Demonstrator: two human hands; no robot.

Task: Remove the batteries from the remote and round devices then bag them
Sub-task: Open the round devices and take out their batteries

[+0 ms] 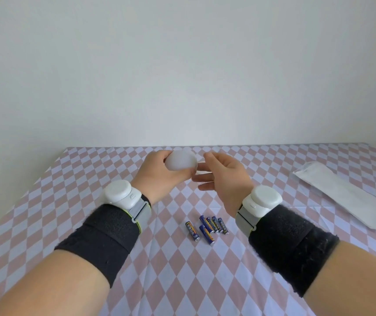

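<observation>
Looks past halfway, judging by the pile. Mid-frame, left of centre: gripping one white round device [181, 164] in the left hand [159, 176], up above the tabletop [45, 201]. Just right of it: hovering the right hand [225, 179], fingers loosely spread, holding nothing, tips about touching the device. Lower centre: counting six loose batteries [207, 228], though tightly bunched, so maybe five. Far right: one flat bag [341, 197], not filled yet. Can't spot any remote.
</observation>
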